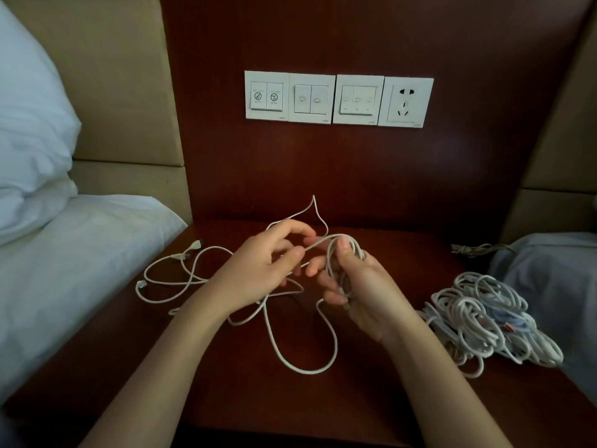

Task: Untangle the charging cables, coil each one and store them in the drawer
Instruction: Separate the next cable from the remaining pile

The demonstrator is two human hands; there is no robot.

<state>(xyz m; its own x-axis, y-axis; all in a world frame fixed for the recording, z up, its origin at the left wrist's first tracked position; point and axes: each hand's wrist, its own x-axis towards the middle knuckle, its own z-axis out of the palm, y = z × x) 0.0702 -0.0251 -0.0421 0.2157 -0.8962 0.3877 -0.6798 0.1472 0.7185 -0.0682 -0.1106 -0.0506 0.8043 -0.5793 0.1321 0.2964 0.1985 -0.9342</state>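
A white charging cable (302,367) trails in loose loops over the dark wooden nightstand (210,399). My right hand (365,295) grips a small coil of it, thumb on top of the loops. My left hand (258,270) pinches a strand of the same cable just left of the coil. A second white cable (168,279) lies in loose loops at the left, its plugs near the bed edge. At the right sits a heap of coiled white cables (484,318). No drawer is in view.
A bed with white sheet (64,270) and pillow (29,124) borders the left. Wall switches and a socket (339,100) are on the wooden panel behind. Grey-blue fabric (555,286) and a thin brown cord (468,248) lie at the right.
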